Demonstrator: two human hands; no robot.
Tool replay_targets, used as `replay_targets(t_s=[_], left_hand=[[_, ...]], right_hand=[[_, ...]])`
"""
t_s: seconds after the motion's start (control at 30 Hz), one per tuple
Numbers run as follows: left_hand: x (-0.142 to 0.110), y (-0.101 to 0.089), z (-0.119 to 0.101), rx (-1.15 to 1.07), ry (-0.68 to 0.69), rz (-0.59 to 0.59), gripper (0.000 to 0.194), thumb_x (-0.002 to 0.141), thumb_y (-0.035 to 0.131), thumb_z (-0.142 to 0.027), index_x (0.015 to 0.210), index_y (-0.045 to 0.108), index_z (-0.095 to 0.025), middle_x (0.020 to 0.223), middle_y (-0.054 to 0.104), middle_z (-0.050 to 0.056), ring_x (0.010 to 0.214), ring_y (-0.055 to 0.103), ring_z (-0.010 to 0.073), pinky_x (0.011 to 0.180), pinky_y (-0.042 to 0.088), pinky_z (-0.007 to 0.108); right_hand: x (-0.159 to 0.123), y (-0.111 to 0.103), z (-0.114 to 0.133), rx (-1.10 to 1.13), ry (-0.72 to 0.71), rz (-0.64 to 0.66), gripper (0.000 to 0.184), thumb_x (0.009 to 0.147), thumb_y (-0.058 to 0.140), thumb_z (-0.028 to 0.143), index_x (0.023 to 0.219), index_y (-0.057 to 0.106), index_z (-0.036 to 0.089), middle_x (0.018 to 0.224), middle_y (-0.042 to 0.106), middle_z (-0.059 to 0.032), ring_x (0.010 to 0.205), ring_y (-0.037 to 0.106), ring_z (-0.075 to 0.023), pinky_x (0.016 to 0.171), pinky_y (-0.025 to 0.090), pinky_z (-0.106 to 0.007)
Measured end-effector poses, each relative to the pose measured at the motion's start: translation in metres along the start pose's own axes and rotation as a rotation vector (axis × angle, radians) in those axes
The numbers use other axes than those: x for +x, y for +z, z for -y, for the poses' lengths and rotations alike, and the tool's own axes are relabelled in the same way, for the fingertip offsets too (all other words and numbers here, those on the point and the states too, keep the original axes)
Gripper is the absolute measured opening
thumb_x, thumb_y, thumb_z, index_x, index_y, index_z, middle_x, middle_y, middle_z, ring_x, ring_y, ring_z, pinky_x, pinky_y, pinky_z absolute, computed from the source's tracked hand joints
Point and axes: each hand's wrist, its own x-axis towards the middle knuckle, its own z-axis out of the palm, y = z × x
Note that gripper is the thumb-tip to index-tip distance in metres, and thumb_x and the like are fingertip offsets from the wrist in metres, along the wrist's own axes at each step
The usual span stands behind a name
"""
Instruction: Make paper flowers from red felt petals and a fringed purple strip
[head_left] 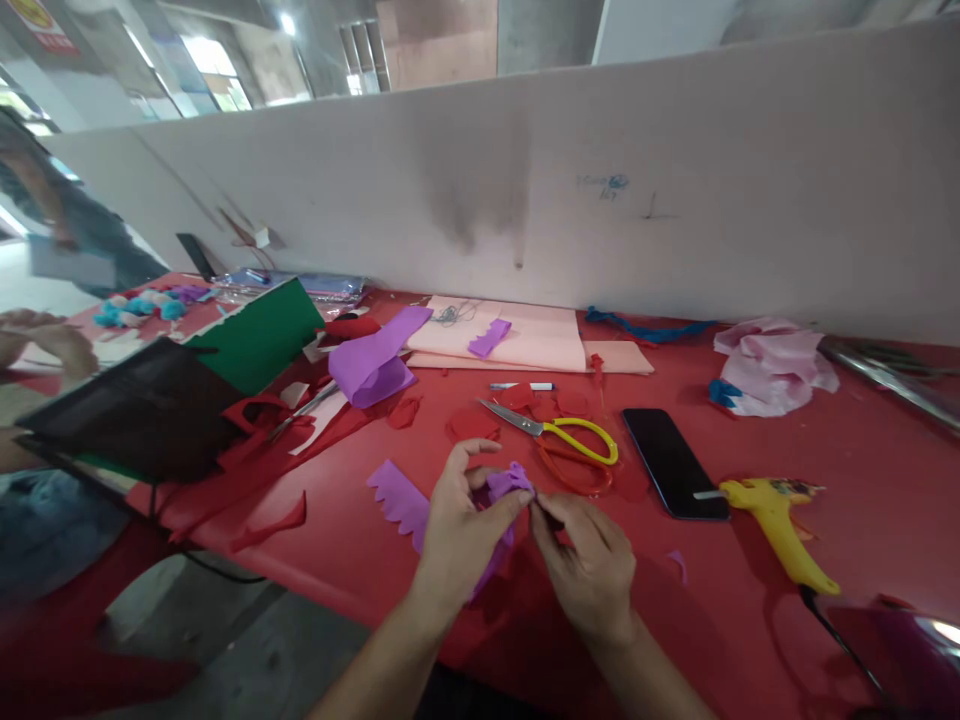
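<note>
Between my hands is a gathered piece of purple crepe paper or felt (508, 484); which material I cannot tell. My left hand (466, 510) pinches it from the left, thumb across its front. The fingertips of my right hand (586, 560) press its right edge. A purple strip with a scalloped edge (401, 502) lies on the table left of my left hand, and more purple material hangs below the fingers. Just beyond my hands rest scissors (559, 430) with one yellow and one red handle, blades pointing left.
On the red table (330, 540) lie a black phone (671, 462), a yellow glue gun (780, 525) with a cord, a pen (523, 386), pink sheets (517, 335), a crumpled pink sheet (776, 365) and red scraps. At left are a dark bag (135, 410) and another person's hands (52, 340).
</note>
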Motion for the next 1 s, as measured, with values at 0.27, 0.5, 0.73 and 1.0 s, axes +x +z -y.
replay_targets(t_s=[0.27,0.5,0.73,1.0], left_hand=[[0.005,-0.011,-0.002,-0.032,0.052,0.081,0.054,0.069,0.072,-0.011,0.114,0.042,-0.021,0.071,0.069,-0.003,0.066,0.063,0.0112,0.068,0.047,0.022],[0.004,-0.013,-0.009,0.010,0.071,0.131,0.059,0.068,0.072,-0.010,0.117,0.042,-0.022,0.074,0.068,-0.003,0.071,0.064,0.0124,0.071,0.047,0.024],[0.002,-0.012,-0.013,0.031,0.057,0.084,0.061,0.064,0.076,-0.012,0.115,0.045,-0.023,0.072,0.063,-0.006,0.069,0.060,0.0107,0.067,0.046,0.021],[0.003,-0.013,-0.011,0.056,0.075,0.125,0.056,0.071,0.071,-0.013,0.118,0.043,-0.023,0.077,0.061,-0.003,0.073,0.059,0.0113,0.073,0.046,0.024]], right_hand=[[0.007,-0.004,0.003,0.522,0.498,0.262,0.011,0.085,0.058,0.026,0.083,0.067,0.019,0.070,0.067,-0.0022,0.064,0.062,-0.0154,0.062,0.051,-0.026],[0.010,-0.005,0.003,0.473,0.393,0.175,0.008,0.081,0.062,0.021,0.075,0.067,0.021,0.065,0.065,0.0005,0.058,0.059,-0.0136,0.059,0.049,-0.024],[0.008,-0.005,0.007,0.337,0.256,0.097,0.009,0.080,0.060,0.015,0.076,0.064,0.022,0.064,0.062,0.0015,0.055,0.056,-0.0124,0.056,0.049,-0.025],[0.006,-0.003,0.003,0.520,0.511,0.230,0.008,0.083,0.062,0.025,0.083,0.069,0.021,0.065,0.066,0.0006,0.059,0.061,-0.0138,0.059,0.051,-0.024]])
